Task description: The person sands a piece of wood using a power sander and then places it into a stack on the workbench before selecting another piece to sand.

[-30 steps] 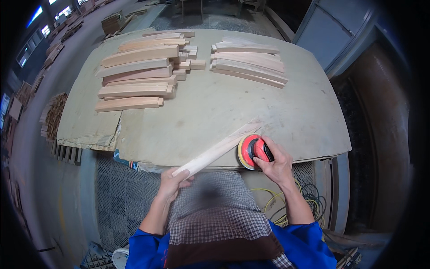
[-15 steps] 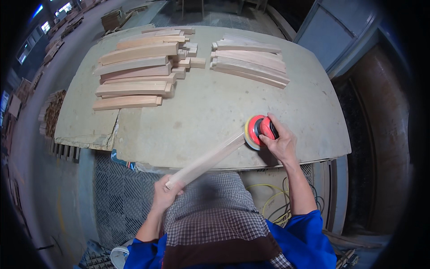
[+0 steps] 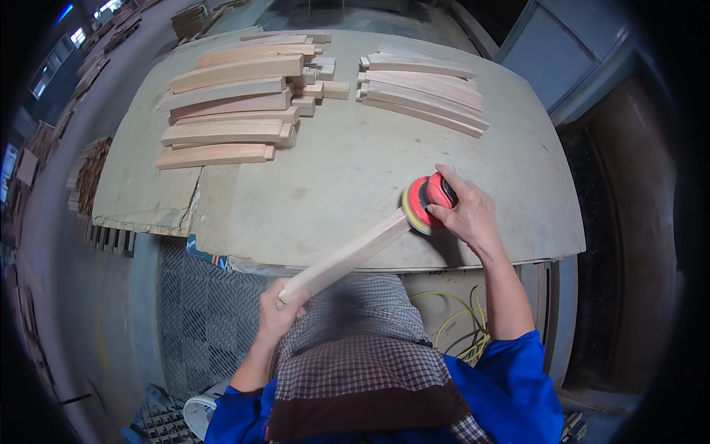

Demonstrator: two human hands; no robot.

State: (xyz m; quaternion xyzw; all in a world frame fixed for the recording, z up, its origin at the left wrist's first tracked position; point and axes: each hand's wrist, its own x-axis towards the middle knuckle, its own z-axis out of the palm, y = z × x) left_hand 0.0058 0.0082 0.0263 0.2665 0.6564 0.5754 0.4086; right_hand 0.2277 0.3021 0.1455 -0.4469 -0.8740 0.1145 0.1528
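My left hand is closed around the near end of a pale wooden strip. The strip slants up to the right, past the table's front edge. At its far end, my right hand grips a red orbital sander by its rounded top. The sander is tilted, its yellow-edged pad against the strip's far end. Exactly how much of the pad touches the wood is hidden.
A big pile of wooden strips lies at the table's far left. A smaller stack sits at the far right. The worktable has a broken front-left edge. Yellow hose coils below, and a white bucket stands at lower left.
The view has shifted slightly, so the table and piles sit higher in the picture. Both hands keep their hold on the strip and the sander, which stays at the strip's far end.
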